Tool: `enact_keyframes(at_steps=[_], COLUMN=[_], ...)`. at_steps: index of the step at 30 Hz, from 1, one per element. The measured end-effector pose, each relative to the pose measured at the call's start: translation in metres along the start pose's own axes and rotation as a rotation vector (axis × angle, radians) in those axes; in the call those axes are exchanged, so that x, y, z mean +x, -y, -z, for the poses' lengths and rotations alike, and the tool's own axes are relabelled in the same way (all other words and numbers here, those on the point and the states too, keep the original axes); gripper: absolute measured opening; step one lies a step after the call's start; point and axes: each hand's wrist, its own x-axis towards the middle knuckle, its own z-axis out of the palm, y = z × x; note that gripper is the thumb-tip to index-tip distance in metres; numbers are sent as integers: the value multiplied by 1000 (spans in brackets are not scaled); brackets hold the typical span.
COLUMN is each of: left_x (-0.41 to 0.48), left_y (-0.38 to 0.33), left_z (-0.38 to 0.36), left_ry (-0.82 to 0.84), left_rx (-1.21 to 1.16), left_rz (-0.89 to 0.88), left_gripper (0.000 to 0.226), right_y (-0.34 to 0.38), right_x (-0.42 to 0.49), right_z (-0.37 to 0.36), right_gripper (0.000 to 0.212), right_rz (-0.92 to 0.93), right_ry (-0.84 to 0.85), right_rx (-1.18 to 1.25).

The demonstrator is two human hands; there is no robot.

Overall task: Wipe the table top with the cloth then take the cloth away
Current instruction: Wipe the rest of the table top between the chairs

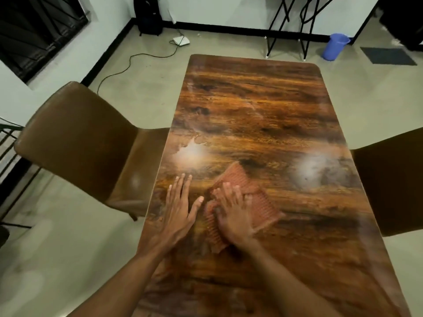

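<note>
A long glossy wooden table top (256,106) runs away from me. A reddish-brown ribbed cloth (261,204) lies spread on its near left part. My right hand (233,213) presses flat on the cloth with fingers straight and spread. My left hand (178,209) rests flat on the bare wood just left of the cloth, fingers straight, thumb pointing toward the cloth. Two pale glare patches shine on the wood beyond the hands.
A brown padded chair (82,143) stands at the table's left side, another brown chair (393,179) at the right. Further back on the floor are a blue bucket (335,46), black metal stand legs (288,24), a white box with a cable (180,40) and a dark mat (388,56).
</note>
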Motion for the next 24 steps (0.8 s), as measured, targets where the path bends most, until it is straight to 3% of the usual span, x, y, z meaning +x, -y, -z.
enact_keyframes(at_steps=[2,4,8,10,14,16,18,22,24], left_x=[-18,-32,-72,-86,-103,-104,-108,-118,-124], left_y=[20,35,70,79,87,88,88,76,66], left_z=[13,23,46,51,60,63,66,62,58], left_ry=[-2,1,-43,-37,-30,-50,-50,-36,-11], left_rx=[40,17,-77,-92,-80,-69,-70,-71,-74], left_rz=[6,20,48,66,93,92,89,91,92], left_gripper=[72,73,72,72,75,75,77,77,76], right_y=[52,45,12,38,135,141,117,83,111], right_x=[-15,-15,-19,-25,-70,-78,-61,-41,-55], right_z=[-26,-25,-5,-11,-68,-71,-56,-25,-33], right_gripper=[60,58,58,59,58,56,56,58,59], right_rz=[307,345,-184,-269,258,413,320,-160,-72], right_ry=[100,80,-31,-46,119,153,137,22,51], right_rx=[-74,-80,11,32,-25,-56,-56,11,13])
